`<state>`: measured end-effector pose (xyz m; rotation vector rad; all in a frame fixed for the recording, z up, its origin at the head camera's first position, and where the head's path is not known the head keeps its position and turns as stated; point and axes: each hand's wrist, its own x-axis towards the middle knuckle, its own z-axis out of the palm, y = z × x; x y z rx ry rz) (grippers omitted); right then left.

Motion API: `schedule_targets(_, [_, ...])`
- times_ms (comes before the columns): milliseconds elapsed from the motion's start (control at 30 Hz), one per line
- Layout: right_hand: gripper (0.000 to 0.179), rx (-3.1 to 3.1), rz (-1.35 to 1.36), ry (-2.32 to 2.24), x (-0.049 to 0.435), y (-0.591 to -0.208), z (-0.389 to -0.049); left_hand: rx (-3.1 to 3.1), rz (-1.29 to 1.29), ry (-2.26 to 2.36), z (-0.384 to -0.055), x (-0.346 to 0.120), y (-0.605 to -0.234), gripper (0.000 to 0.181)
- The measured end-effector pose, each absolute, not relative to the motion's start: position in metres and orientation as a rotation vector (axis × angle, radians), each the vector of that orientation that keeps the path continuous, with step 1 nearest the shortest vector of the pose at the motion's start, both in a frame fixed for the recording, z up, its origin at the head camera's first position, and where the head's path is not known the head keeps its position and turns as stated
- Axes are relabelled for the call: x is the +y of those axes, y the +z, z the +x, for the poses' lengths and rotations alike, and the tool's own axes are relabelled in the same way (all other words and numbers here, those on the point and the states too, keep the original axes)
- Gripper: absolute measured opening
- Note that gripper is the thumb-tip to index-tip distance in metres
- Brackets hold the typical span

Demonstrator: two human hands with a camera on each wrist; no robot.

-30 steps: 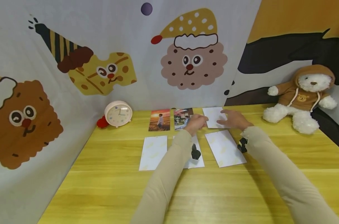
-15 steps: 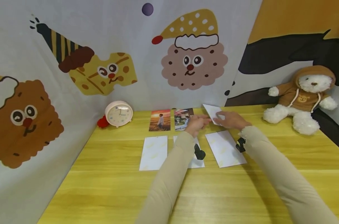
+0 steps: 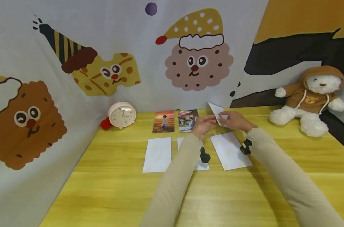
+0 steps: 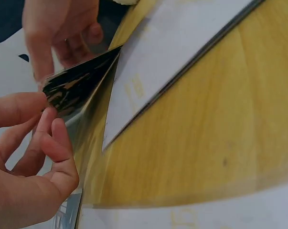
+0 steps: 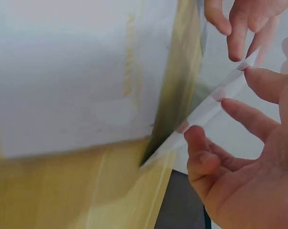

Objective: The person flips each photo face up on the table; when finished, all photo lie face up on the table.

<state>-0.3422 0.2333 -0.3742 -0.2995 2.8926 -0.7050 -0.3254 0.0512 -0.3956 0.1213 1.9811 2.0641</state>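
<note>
At the back of the table a photo print (image 3: pixel 216 110) stands tilted between my two hands. Its dark picture side faces the left wrist camera, and its white back shows in the right wrist view. My left hand (image 3: pixel 202 126) pinches a corner of it with fingertips and thumb. Several fingertips of my right hand (image 5: pixel 258 157) lie against the white back, holding it up; where the right thumb sits is hard to tell. To the left lie two face-up photos, a sunset field photo (image 3: pixel 163 122) and a garden photo (image 3: pixel 186 121), the latter partly behind my left hand.
Nearer me lie three white-backed prints: a left print (image 3: pixel 157 154), a middle print (image 3: pixel 200 166) partly under my left arm, and a slanted right print (image 3: pixel 231 151). A clock (image 3: pixel 122 115) stands back left, a teddy bear (image 3: pixel 309 101) back right. A patterned curtain (image 3: pixel 149 47) hangs behind.
The back-right print lay flat with its white side up; it has been lifted and tilted steeply. My left hand has shifted right to meet it, while the other prints have stayed put.
</note>
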Motion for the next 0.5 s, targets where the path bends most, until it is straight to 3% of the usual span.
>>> schedule_targets(500, [0.056, 2.756, -0.312, -1.107, 0.234, -0.36, -0.342, 1.884, 0.149, 2.176, -0.326, 0.059, -0.385, 0.05])
